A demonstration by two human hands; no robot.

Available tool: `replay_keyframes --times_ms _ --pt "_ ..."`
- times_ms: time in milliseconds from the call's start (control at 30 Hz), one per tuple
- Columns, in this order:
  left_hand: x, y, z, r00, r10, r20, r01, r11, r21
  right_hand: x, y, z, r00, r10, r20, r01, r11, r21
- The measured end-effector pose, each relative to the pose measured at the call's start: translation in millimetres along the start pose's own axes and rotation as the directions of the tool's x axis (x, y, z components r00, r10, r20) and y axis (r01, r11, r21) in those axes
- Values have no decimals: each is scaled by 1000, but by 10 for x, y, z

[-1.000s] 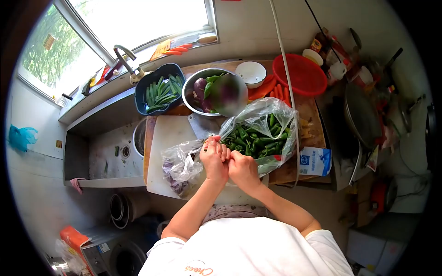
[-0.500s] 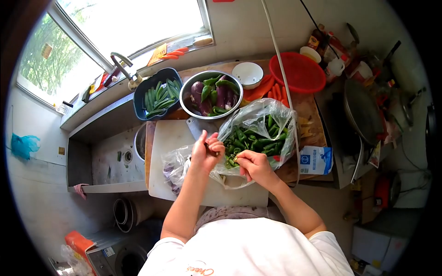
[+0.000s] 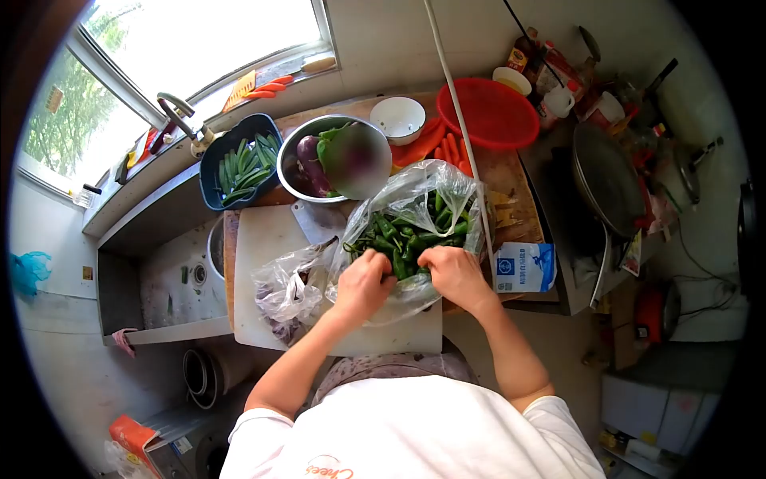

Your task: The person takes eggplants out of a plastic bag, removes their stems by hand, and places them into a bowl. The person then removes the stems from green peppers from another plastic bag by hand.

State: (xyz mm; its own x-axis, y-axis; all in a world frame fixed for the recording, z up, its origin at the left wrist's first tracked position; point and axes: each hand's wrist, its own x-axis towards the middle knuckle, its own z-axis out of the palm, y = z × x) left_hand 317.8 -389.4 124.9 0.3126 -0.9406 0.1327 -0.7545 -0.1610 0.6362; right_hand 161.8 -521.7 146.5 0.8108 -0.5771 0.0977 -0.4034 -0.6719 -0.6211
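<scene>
An opened clear plastic bag (image 3: 463, 180) full of green peppers (image 3: 399, 239) lies on the white cutting board (image 3: 255, 231) and the wooden counter. At the bag's near left, my left hand (image 3: 365, 283) is closed against the peppers, knuckles up. My right hand (image 3: 456, 278) is closed at the near right, its fingertips down among the peppers. What the fingers of either hand hold, if anything, is hidden. To the left sits a second clear bag (image 3: 291, 287) with purple pieces in it. Behind the board, a cleaver's blade (image 3: 315, 222) lies partly covered by the pepper bag.
A steel bowl (image 3: 287, 172) holds eggplants and green peppers, partly blurred. Beside it stand a blue basin (image 3: 211, 176) of cut green vegetables, a white bowl (image 3: 397, 120) and a red basin (image 3: 491, 116). The sink (image 3: 163, 263) is left; a wok (image 3: 610, 180) is right.
Both hands have come down onto the peppers from a raised position above the bag, where the left was turned palm up and the right was pinching. The whole view has shifted slightly.
</scene>
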Motion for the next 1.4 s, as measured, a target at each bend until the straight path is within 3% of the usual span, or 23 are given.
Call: replay_keyframes --times_ms 167,267,333,400,500,533,567,600,633,667,700,767,833,900,1000,1100,1133,1233,1267,1367,1400 --pt "-176 145 -52 993 -27 116 14 993 118 -73 -52 8 998 -43 46 50 988 -145" --pt "16 287 -47 946 -296 132 242 915 323 -12 -107 52 996 6 89 9 986 -165" --pt "65 247 119 972 -205 115 169 950 262 -5 -118 54 982 53 184 -13 976 -216" --pt "50 286 211 995 -79 58 63 969 240 -35 -107 9 980 61 190 -25 982 -189" --pt "-29 211 191 998 62 -11 -61 997 45 -84 -70 -124 988 54 146 -33 989 -146" --pt "-41 165 152 990 -128 57 139 933 -333 -90 -59 -147 991 51 120 -36 991 -128" --pt "-59 108 96 942 -274 194 333 696 -636 -83 -49 -140 1000 11 12 -10 994 -105" --pt "-35 56 -3 907 -356 225 382 471 -795 -67 -48 -119 995 -26 -95 18 996 -83" --pt "23 34 -116 863 -427 270 385 210 -899 -44 -53 -98 977 -66 -202 53 996 -68" --pt "56 63 -210 847 -447 289 358 76 -931 -16 -91 -102 961 -89 -262 83 996 -34" --pt "89 85 -277 849 -429 309 347 10 -938 6 -158 -111 989 37 -146 -9 982 190" --pt "137 133 -292 867 -369 336 337 -63 -939 45 -310 -108 967 201 154 -253 793 554" --pt "150 211 -229 864 -407 295 307 -38 -951 47 -452 -41 942 194 272 -334 604 724" --pt "137 242 -166 862 -432 263 280 -26 -960 32 -494 63 940 246 235 -340 660 670" --pt "120 285 -119 871 -445 209 227 -13 -974 21 -444 249 982 186 16 -162 810 564" --pt "165 313 -107 879 -470 84 212 226 -951 77 -421 202 990 141 -14 -113 844 524" --pt "189 369 -133 899 -438 7 185 363 -913 123 -420 171 992 113 -59 -65 843 534" --pt "280 412 -195 910 -414 -7 187 428 -884 219 -425 -85 990 137 39 -133 792 595" --pt "297 423 -198 902 -432 1 177 368 -913 242 -414 -151 983 149 104 -181 779 600" --pt "272 414 -201 862 -481 161 198 28 -980 201 -282 -97 999 27 20 -33 889 457" --pt "246 339 -166 807 -555 202 237 -10 -972 157 -248 -68 997 -64 -35 72 922 381"
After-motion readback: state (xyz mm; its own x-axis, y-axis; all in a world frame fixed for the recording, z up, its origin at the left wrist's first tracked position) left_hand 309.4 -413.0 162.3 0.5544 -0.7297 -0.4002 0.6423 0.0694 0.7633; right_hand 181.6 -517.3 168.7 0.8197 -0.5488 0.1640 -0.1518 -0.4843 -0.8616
